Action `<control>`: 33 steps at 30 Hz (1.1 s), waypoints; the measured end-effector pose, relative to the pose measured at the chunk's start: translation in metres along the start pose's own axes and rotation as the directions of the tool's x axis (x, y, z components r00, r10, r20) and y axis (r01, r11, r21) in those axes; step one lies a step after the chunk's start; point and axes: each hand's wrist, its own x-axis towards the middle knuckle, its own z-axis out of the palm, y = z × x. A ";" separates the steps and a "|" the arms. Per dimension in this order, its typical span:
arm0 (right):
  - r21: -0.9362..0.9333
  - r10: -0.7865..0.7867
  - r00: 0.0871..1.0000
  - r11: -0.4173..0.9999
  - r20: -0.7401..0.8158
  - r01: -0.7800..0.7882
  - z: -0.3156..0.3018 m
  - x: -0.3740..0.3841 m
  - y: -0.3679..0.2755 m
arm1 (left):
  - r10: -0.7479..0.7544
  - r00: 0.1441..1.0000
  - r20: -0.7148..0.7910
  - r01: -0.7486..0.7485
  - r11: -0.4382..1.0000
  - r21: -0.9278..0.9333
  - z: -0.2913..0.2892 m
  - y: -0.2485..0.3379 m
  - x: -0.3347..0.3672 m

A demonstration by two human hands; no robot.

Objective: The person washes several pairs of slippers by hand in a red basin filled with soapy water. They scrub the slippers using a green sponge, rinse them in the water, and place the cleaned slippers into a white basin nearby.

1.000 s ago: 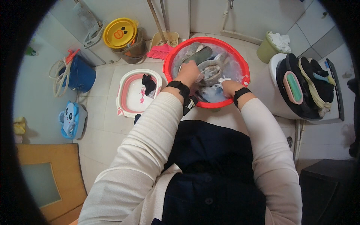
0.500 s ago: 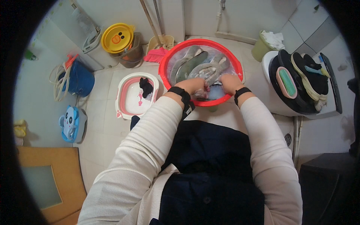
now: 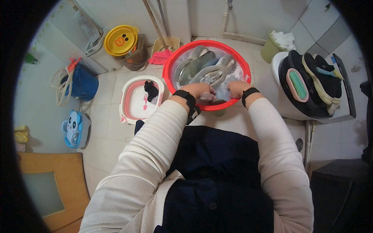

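Note:
A red basin (image 3: 167,73) holds cloudy, sudsy water with several long grey-green, shoe-like pieces (image 3: 198,66) lying in it. At the basin's near left side, my left hand (image 3: 199,91) is closed with its fingers curled low by the water. A greyish wet piece shows under those fingers, but what they grip cannot be made out. My right hand (image 3: 237,89) is down inside the near right rim, its fingers curled and partly hidden. Suds and bluish water show between my two hands. Black bands circle both wrists.
A pink-and-white tub (image 3: 134,97) with a dark cloth stands left of the basin. Behind it are a pink broom (image 3: 161,57) and a yellow-lidded bucket (image 3: 121,40). On the right, black shoes (image 3: 320,77) and a green-and-pink brush (image 3: 297,85) lie on a toilet lid.
My left hand has shifted slightly left, and the gap between my hands is wider. The pieces in the basin have moved a little, and a bluish part shows between them.

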 end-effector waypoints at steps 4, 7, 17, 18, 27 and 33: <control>-0.034 0.075 0.997 0.997 0.012 -0.074 0.008 0.009 -0.010 | 0.036 0.999 0.022 -0.036 0.999 -0.005 -0.001 -0.005 0.003; -0.070 0.127 0.989 0.989 -0.074 -0.132 0.013 0.014 -0.017 | 0.001 1.000 0.026 -0.001 1.000 0.001 -0.003 -0.002 -0.001; -0.079 0.184 0.977 0.978 -0.108 -0.193 0.004 0.018 -0.016 | 0.069 0.982 -0.177 -0.023 0.969 0.247 -0.003 -0.009 -0.008; -0.093 0.165 0.983 0.981 -0.080 -0.172 0.004 0.018 -0.016 | 0.171 0.965 -0.200 -0.094 0.934 0.344 -0.006 -0.012 -0.008; -0.135 0.149 0.989 0.980 0.004 -0.147 0.003 0.019 -0.022 | -0.004 0.889 -0.458 0.140 0.955 0.263 -0.022 -0.011 -0.013; 0.006 0.025 0.998 1.000 -0.060 -0.025 -0.005 0.019 -0.019 | -0.018 0.827 -0.562 0.148 0.971 0.187 -0.025 -0.016 -0.017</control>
